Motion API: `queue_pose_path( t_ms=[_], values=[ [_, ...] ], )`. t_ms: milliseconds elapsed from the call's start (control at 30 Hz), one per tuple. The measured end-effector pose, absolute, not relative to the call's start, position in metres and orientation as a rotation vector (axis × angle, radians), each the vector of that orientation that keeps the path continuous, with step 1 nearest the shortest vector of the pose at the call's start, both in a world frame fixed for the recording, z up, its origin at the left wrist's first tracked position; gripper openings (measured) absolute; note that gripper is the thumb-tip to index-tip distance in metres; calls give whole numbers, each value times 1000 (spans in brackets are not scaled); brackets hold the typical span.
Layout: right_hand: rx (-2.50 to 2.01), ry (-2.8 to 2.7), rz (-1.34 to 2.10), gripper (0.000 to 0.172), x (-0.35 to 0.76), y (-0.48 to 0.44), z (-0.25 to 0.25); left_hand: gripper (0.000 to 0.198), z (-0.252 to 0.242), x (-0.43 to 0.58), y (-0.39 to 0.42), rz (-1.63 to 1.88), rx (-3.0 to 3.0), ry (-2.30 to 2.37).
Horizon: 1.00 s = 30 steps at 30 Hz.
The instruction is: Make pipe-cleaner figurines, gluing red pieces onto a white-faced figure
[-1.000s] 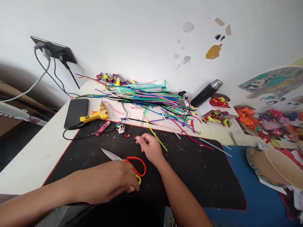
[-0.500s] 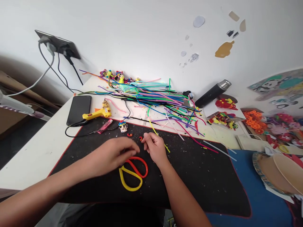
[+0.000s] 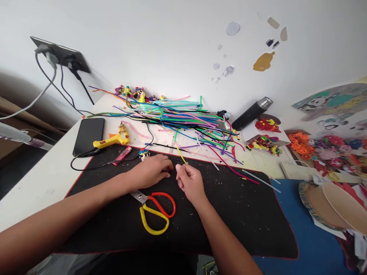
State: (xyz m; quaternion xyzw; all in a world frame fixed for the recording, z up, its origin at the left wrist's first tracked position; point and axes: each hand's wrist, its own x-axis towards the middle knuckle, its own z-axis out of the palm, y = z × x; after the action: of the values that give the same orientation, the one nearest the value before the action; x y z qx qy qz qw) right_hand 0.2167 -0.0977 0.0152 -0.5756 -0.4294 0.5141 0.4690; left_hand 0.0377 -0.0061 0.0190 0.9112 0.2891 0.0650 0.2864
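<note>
My left hand (image 3: pixel 153 171) lies over the black mat, its thumb and fingers curled together around a small spot I cannot make out. Just to its right, my right hand (image 3: pixel 190 182) is closed in a pinch; whatever is in it is hidden. A yellow pipe cleaner (image 3: pixel 181 156) runs up from behind the right hand. Below the left hand are scissors (image 3: pixel 155 231) with one red and one yellow handle, their blades partly under my wrist. A small doll head (image 3: pixel 144 154) with a blue and red top sits behind the left hand, partly covered.
A yellow glue gun (image 3: pixel 113 141), a black phone (image 3: pixel 88 136) and a pink lighter (image 3: pixel 122 156) are at the left. Bundled pipe cleaners (image 3: pixel 183 118) lie along the back. A dark flask (image 3: pixel 252 113) leans at the right, near cardboard plates (image 3: pixel 318 206).
My left hand has moved up and forward, closing its fingers and uncovering part of the scissor blades. The small red curls seen before are now hidden by it. The view has shifted slightly right.
</note>
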Motion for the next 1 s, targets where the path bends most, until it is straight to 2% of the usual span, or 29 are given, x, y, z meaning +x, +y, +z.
queue_pose_path(
  t_ms=[133,367,867,1000],
  values=[
    [-1488,-1016,1135,55,252,-111,39,9,19,36,-4,174,2405,767],
    [-1441,-640,826,49,340,-130,84,10,23,35,-6,146,2428,762],
    [-1323,-303,863,49,409,-184,103,13,16,34,-5,202,2400,771],
    [-1476,-436,848,49,395,-192,93,24,19,34,-6,244,2399,774]
  ],
)
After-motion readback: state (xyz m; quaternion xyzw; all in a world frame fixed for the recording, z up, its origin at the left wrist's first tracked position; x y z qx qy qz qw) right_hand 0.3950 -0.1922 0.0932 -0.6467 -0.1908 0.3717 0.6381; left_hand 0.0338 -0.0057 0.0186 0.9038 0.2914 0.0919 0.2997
